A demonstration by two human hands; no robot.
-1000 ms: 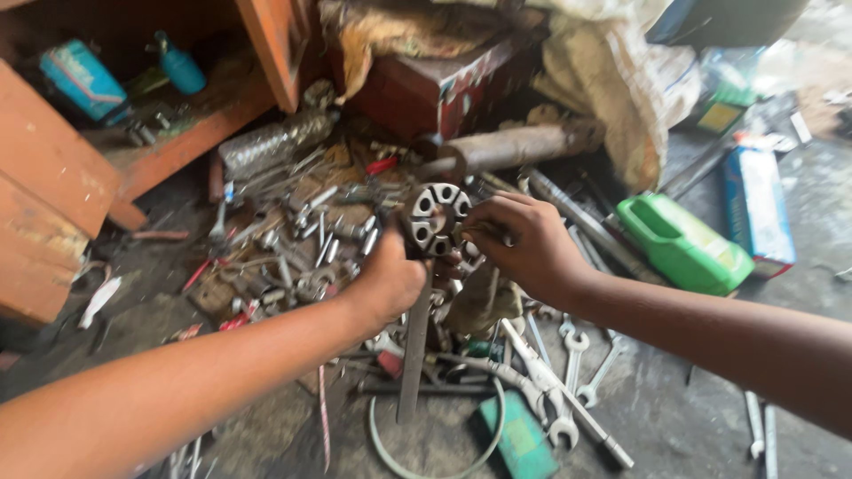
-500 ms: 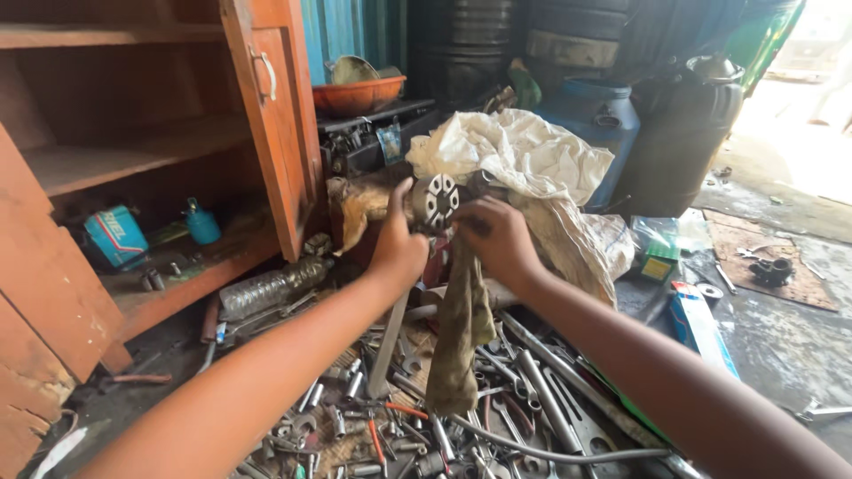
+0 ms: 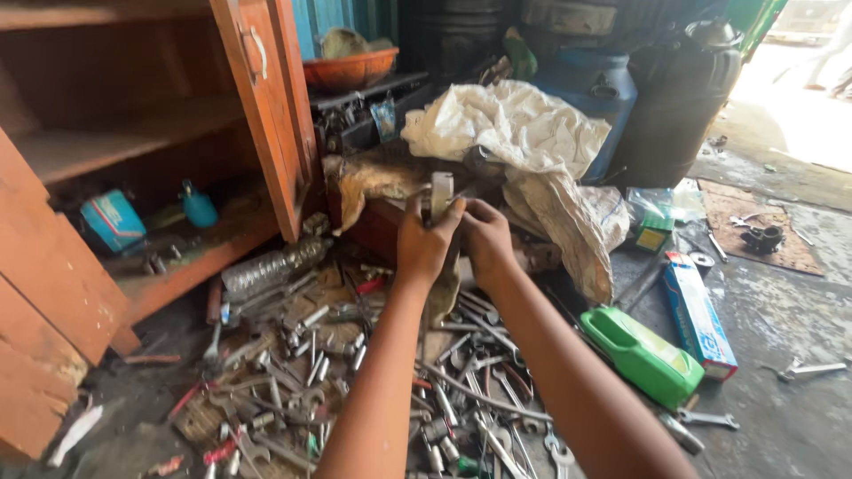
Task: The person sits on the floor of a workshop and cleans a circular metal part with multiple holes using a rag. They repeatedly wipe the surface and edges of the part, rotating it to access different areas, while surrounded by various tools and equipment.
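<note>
Both hands are raised in front of the chest and hold one thing between them: a round grey metal part (image 3: 441,193), seen edge-on, w/ a dirty olive rag (image 3: 441,297) hanging under it. The left hand (image 3: 426,244) is closed around the part from the left and below, thumb up along its near face. The right hand (image 3: 485,232) is closed on it from the right side, fingers curled over the edge; it touches the part too, so neither hand is really nearer. The part stands upright, its long axis approx. vertical, just above and between the two hands. Under the arms, on the ground, lies a heap of spanners and sockets (image 3: 373,372), well apart from the part. A green plastic can (image 3: 641,355) lies at the right, an orange wooden cupboard (image 3: 266,106) at the left.
</note>
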